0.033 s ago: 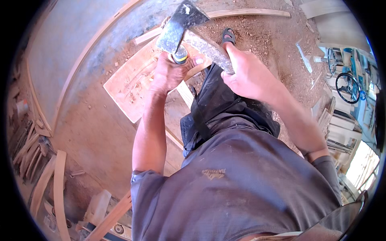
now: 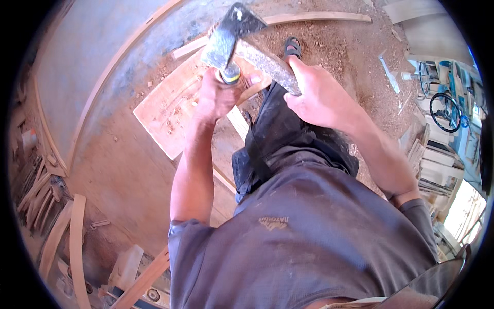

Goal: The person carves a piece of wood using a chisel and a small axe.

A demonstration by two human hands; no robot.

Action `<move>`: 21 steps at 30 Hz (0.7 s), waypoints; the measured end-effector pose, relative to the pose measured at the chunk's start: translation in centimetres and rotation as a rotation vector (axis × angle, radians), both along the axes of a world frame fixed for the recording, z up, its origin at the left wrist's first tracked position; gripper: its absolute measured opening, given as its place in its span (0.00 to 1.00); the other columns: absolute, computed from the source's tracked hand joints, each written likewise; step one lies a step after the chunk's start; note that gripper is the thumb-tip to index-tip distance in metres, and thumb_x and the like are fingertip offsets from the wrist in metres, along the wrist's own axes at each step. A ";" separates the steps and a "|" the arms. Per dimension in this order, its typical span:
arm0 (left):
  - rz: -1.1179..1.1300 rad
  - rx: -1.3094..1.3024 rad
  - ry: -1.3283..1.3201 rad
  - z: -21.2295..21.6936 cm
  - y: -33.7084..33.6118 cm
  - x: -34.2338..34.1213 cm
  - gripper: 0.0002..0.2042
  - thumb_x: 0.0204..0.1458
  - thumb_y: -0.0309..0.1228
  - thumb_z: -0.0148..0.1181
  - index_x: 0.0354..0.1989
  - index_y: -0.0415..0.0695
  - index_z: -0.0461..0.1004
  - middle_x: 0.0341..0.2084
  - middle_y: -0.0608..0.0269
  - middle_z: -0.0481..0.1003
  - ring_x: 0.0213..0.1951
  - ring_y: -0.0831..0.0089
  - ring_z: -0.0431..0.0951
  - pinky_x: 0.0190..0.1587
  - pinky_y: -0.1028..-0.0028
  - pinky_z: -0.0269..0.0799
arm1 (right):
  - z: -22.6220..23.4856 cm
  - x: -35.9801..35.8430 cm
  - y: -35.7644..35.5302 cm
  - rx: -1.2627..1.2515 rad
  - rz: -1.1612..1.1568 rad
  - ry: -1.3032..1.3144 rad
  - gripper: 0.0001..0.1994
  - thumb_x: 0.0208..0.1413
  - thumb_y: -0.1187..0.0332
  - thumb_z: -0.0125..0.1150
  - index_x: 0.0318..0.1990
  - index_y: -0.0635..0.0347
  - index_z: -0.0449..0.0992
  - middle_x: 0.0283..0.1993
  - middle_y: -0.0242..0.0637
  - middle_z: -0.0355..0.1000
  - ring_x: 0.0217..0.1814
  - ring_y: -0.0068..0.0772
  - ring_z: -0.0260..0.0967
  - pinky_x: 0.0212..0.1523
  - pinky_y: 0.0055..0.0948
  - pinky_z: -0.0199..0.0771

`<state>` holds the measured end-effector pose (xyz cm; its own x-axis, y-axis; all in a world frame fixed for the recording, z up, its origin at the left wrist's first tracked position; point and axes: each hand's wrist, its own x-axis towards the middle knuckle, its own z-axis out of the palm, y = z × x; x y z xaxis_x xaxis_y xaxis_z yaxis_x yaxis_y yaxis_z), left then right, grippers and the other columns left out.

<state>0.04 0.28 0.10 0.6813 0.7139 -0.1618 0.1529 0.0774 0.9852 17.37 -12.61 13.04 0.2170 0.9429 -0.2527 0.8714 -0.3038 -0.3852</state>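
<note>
My right hand (image 2: 321, 92) is closed round the pale, worn wooden handle of a hatchet (image 2: 267, 64). Its dark, shiny steel head is raised at the top middle, slightly blurred, with the flat back end right above the tool in my other hand. That tool is a chisel (image 2: 230, 74), upright, its round handle end ringed with a yellow band; my left hand (image 2: 218, 95) wraps round it and hides its blade. Whether the hatchet touches the chisel, I cannot tell. Under my left hand lies a pale wooden board (image 2: 167, 113) with loose chips on it.
Wood chips cover the brown floor (image 2: 339, 51) around a sandalled foot (image 2: 292, 47). Long curved wooden strips (image 2: 123, 56) lie at left and across the top. Scrap timber (image 2: 36, 190) is heaped at far left. A black handwheel (image 2: 445, 113) and stacked boards stand at right.
</note>
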 end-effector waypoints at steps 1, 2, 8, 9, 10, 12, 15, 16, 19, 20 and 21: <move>-0.026 0.070 0.083 0.0 0.3 0.1 0.09 0.55 0.34 0.72 0.30 0.45 0.79 0.23 0.73 0.74 0.27 0.78 0.72 0.30 0.74 0.71 | -0.7 0.4 -0.1 0.082 0.030 0.038 0.22 0.50 0.70 0.64 0.52 0.64 0.66 0.31 0.58 0.76 0.38 0.65 0.76 0.41 0.53 0.75; 0.059 -0.233 0.103 1.0 -7.9 -2.8 0.09 0.55 0.32 0.71 0.28 0.45 0.77 0.22 0.73 0.73 0.26 0.78 0.71 0.30 0.74 0.70 | 1.5 -0.3 -4.2 -0.210 -0.012 0.192 0.24 0.50 0.70 0.64 0.54 0.66 0.66 0.33 0.60 0.75 0.38 0.63 0.76 0.41 0.50 0.75; 0.912 -0.353 -0.442 -5.6 0.6 -11.0 0.15 0.55 0.20 0.60 0.20 0.45 0.62 0.15 0.69 0.62 0.19 0.75 0.63 0.25 0.72 0.65 | -2.8 -0.2 -5.1 -0.071 -0.283 0.429 0.21 0.49 0.71 0.62 0.52 0.68 0.69 0.37 0.64 0.75 0.41 0.67 0.74 0.42 0.50 0.73; 1.210 -0.416 -0.355 -6.4 1.4 -12.5 0.14 0.55 0.19 0.60 0.21 0.44 0.63 0.14 0.68 0.62 0.18 0.75 0.63 0.25 0.72 0.65 | -3.7 0.1 -6.1 -0.083 -0.323 0.402 0.23 0.49 0.70 0.61 0.54 0.69 0.69 0.40 0.64 0.75 0.43 0.66 0.75 0.42 0.47 0.73; 1.510 -0.469 -0.256 -6.7 1.8 -13.7 0.13 0.55 0.19 0.59 0.22 0.44 0.63 0.14 0.67 0.63 0.18 0.75 0.63 0.25 0.72 0.65 | -4.2 0.4 -6.9 -0.129 -0.383 0.429 0.23 0.49 0.70 0.62 0.53 0.69 0.69 0.41 0.63 0.76 0.43 0.65 0.75 0.42 0.47 0.73; 1.519 -0.242 -0.155 -4.0 0.2 -14.9 0.11 0.53 0.17 0.61 0.25 0.42 0.65 0.16 0.63 0.68 0.17 0.76 0.66 0.25 0.73 0.67 | -5.1 1.1 -8.4 -0.235 -0.490 0.483 0.24 0.49 0.69 0.62 0.53 0.71 0.69 0.41 0.62 0.76 0.42 0.63 0.76 0.42 0.46 0.74; 1.230 -0.057 -0.213 -1.7 -0.9 -15.0 0.06 0.54 0.16 0.60 0.33 0.39 0.70 0.20 0.61 0.72 0.23 0.72 0.71 0.29 0.70 0.70 | -5.7 1.4 -9.2 -0.398 -0.609 0.569 0.23 0.47 0.70 0.63 0.51 0.72 0.70 0.39 0.57 0.76 0.41 0.53 0.78 0.44 0.43 0.74; 1.174 -0.103 -0.293 -1.6 -0.9 -14.4 0.06 0.54 0.17 0.60 0.35 0.38 0.70 0.22 0.59 0.72 0.25 0.70 0.73 0.31 0.69 0.70 | -5.8 1.6 -9.3 -0.457 -0.658 0.604 0.23 0.47 0.71 0.64 0.51 0.72 0.70 0.39 0.57 0.76 0.41 0.51 0.77 0.45 0.42 0.74; 0.903 -0.228 -0.520 -0.2 -0.6 -13.1 0.15 0.54 0.17 0.61 0.50 0.37 0.70 0.33 0.52 0.75 0.36 0.61 0.77 0.43 0.61 0.72 | -6.7 1.4 -9.2 -0.433 -0.569 0.559 0.23 0.47 0.71 0.63 0.51 0.72 0.69 0.39 0.57 0.76 0.43 0.50 0.77 0.46 0.42 0.74; 0.815 -0.256 -0.532 0.1 -0.5 -12.6 0.13 0.56 0.19 0.62 0.49 0.38 0.72 0.35 0.54 0.76 0.37 0.62 0.78 0.47 0.58 0.74 | -6.9 1.3 -9.0 -0.409 -0.515 0.527 0.23 0.47 0.71 0.63 0.51 0.72 0.69 0.39 0.58 0.76 0.43 0.52 0.77 0.47 0.42 0.74; 0.778 -0.219 -0.512 0.3 -0.6 -11.5 0.11 0.57 0.21 0.63 0.48 0.39 0.73 0.35 0.54 0.76 0.37 0.62 0.78 0.47 0.58 0.74 | -6.7 1.2 -8.7 -0.400 -0.491 0.516 0.23 0.47 0.70 0.63 0.52 0.72 0.69 0.40 0.59 0.76 0.44 0.54 0.77 0.48 0.42 0.74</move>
